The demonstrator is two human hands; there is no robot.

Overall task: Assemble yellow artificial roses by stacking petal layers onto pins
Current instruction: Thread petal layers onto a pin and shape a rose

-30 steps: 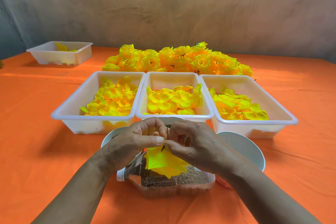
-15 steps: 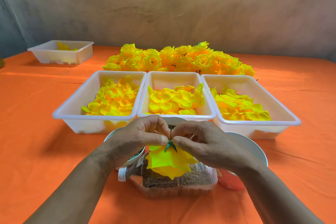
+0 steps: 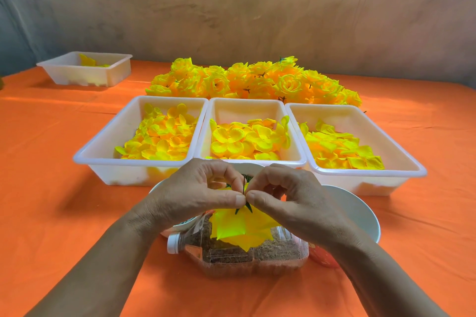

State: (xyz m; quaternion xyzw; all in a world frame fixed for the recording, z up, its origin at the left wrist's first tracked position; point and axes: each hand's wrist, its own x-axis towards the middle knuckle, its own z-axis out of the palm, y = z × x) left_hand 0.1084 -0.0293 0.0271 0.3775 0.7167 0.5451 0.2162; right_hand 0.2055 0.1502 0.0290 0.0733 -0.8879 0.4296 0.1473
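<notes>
1. Nearest the viewer, in front of the middle tray (image 3: 253, 102), a clear bottle (image 3: 239, 255) with brown grit inside lies on its side on the orange counter (image 3: 51, 201).
2. Closer to that tray's front rim, the left hand (image 3: 195, 193) and right hand (image 3: 291, 197) meet thumb to thumb. Each pinches the thin green pin (image 3: 243, 184). The stacked yellow petals (image 3: 239, 226) hang below the thumbs, topped by a green star collar (image 3: 244, 208).
3. The step appears to be seating the collar against the petals. The next move likely needs a firm slide along the pin, keeping the layers centred.
4. A white bowl (image 3: 360, 213) sits in front of the middle tray and to its right.
5. The left tray (image 3: 103, 152) and right tray (image 3: 401, 154) flank the middle tray. All three hold loose petals.
6. Behind the middle tray lies a pile of finished roses (image 3: 257, 82). A fourth tray (image 3: 77, 72) stands well apart at the back left.
</notes>
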